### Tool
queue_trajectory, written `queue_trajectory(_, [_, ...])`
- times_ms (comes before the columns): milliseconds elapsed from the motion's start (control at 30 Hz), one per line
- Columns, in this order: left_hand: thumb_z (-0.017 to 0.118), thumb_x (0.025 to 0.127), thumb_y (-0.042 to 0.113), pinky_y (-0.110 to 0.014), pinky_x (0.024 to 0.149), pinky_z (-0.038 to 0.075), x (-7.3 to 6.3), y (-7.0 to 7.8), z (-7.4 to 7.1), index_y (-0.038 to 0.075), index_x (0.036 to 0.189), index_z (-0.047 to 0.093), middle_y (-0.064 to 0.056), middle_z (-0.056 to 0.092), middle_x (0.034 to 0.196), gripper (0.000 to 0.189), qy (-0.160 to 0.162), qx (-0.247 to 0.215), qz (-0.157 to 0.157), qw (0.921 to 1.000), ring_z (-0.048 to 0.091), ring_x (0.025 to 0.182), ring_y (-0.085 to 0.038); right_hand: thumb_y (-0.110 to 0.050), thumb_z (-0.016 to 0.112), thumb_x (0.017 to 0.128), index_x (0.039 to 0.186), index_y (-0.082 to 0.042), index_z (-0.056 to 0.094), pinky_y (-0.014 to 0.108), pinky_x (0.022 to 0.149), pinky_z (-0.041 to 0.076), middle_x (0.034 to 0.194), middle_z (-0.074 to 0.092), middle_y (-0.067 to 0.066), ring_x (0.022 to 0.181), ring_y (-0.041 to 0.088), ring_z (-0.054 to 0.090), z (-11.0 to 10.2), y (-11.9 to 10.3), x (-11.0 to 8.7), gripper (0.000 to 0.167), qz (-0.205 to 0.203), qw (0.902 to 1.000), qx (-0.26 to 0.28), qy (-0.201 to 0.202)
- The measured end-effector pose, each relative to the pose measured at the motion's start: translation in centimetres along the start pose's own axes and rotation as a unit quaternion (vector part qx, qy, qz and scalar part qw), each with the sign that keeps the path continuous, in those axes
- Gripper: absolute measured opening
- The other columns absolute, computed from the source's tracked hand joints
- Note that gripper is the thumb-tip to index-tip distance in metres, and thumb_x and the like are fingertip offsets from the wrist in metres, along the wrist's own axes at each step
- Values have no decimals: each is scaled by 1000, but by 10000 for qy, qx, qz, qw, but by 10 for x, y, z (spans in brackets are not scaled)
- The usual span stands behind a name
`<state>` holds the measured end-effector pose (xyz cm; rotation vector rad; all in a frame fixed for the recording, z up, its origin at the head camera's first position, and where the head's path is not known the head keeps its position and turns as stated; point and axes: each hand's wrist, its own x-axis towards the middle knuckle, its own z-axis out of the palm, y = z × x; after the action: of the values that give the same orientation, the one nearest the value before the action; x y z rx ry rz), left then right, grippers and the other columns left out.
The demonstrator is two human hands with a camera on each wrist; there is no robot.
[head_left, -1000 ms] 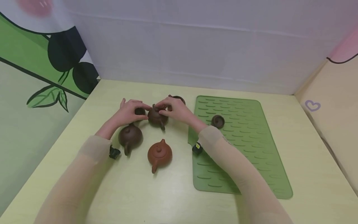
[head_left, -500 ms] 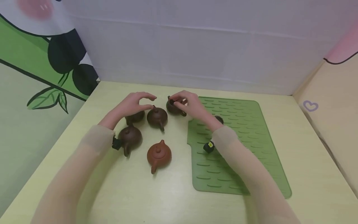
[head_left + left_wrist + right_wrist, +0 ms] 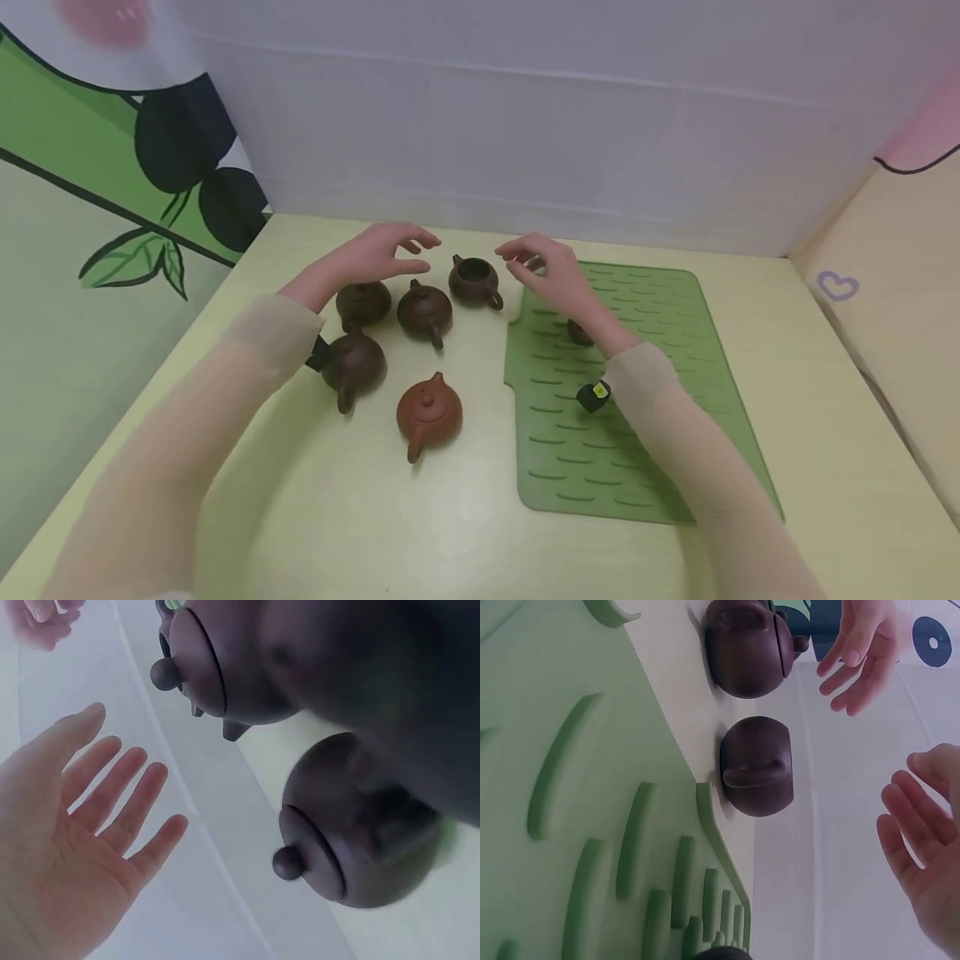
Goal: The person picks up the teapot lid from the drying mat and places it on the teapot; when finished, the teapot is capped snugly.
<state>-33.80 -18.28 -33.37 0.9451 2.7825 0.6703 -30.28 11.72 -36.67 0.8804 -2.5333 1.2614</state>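
My left hand (image 3: 378,254) hovers over the dark teapots at the back left, fingers loosely spread and holding nothing. Above the left edge of the green mat, my right hand (image 3: 551,271) hangs empty with relaxed fingers. Between the hands stands a dark brown teapot without its lid (image 3: 469,295), its round mouth uncovered. Left of it is a lidded dark teapot (image 3: 424,315). Another dark teapot (image 3: 364,305) sits below my left hand, and a further one (image 3: 358,364) is nearer me. A reddish-brown lidded teapot (image 3: 430,414) stands in front. Both palms appear empty in the wrist views.
A green ridged mat (image 3: 570,450) covers the right middle of the pale table (image 3: 330,517). On it a small dark round piece (image 3: 578,334) is partly hidden by my right wrist. A white cloth wall (image 3: 525,150) rises behind the table.
Both hands have come away from the lidded middle teapot. My left hand rose up and back; my right hand passed over the lidless teapot and moved right, uncovering it.
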Motion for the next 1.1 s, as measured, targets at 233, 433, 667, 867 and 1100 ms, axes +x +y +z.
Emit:
queue_trajectory(233, [64, 97, 22, -54, 109, 42, 19, 4, -1, 12, 144, 50, -12, 53, 146, 50, -178, -319, 95, 9993, 57, 128, -34, -10, 59, 98, 121, -7, 67, 39, 87, 57, 118, 69, 13, 105, 23, 65, -7, 5, -9, 25, 29, 10000, -18, -55])
queue_trajectory(433, [66, 95, 22, -51, 109, 42, 31, 8, -11, 13, 143, 50, -11, 53, 146, 51, -203, -555, 119, 9982, 56, 129, -35, -12, 59, 99, 122, -9, 67, 39, 90, 56, 121, 69, 13, 109, 23, 66, -11, 9, -13, 25, 94, 10000, -22, -26])
queue_trajectory(667, [67, 95, 20, -50, 110, 43, 38, 13, -10, 8, 143, 50, -16, 52, 146, 52, -198, -680, 181, 9973, 56, 128, -38, -17, 59, 99, 123, -13, 67, 35, 91, 55, 122, 69, 10, 109, 19, 65, -12, 12, -15, 25, 304, 9995, -43, -124])
queue_trajectory(867, [69, 93, 23, -48, 110, 42, 44, 15, -1, 14, 143, 51, -7, 50, 150, 53, 39, -922, -42, 9957, 54, 132, -32, -17, 58, 100, 122, -15, 68, 33, 90, 55, 120, 70, 6, 108, 17, 65, -11, 16, -16, 24, 331, 9994, -88, -76])
queue_trajectory(1100, [70, 92, 25, -47, 111, 42, 56, 9, 15, 10, 145, 49, -7, 47, 153, 58, 86, -1151, -160, 9932, 48, 138, -35, -19, 58, 100, 121, -16, 68, 36, 90, 55, 120, 69, 6, 107, 17, 65, -10, 17, -18, 24, 392, 9991, 33, -129])
